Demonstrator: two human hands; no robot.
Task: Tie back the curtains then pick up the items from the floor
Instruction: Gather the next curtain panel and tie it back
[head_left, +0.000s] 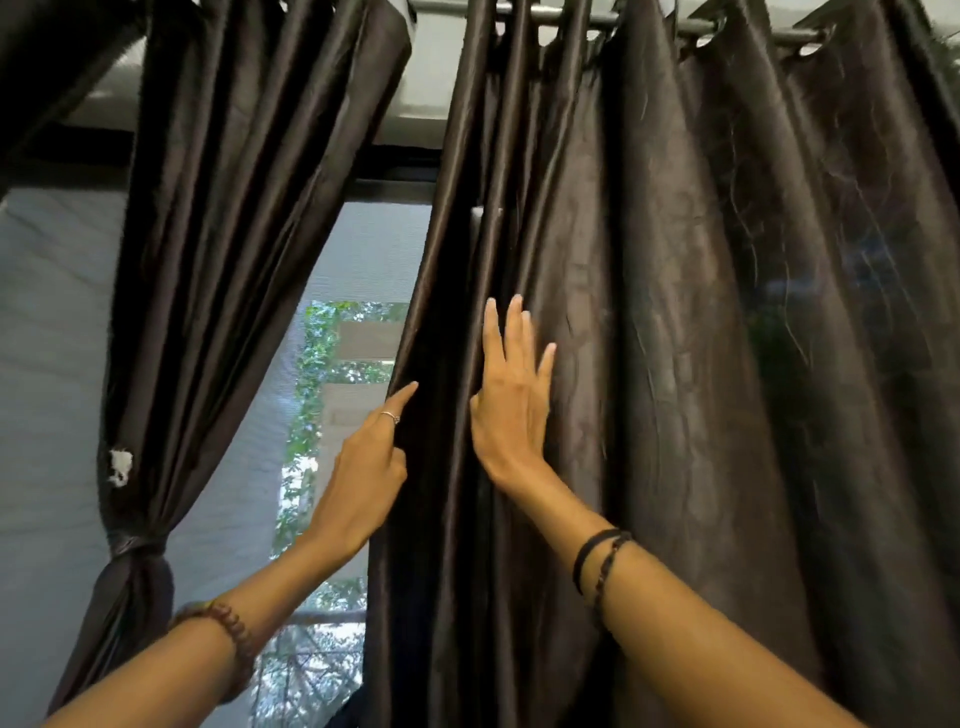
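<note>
Two hands are working the right curtain (649, 312), which is hanging loose from the rod (649, 23). Your left hand (371, 462) is pinching its left edge, forefinger extended; your right hand (511, 405) is pressing flat, fingers straight. The left curtain (228, 208) is hanging knotted.

Daylight is let in through a window (358, 249) covered by grey mesh, green foliage (311, 364) is glimpsed beyond it, and a metal rod (644, 21) is seen overhead.
</note>
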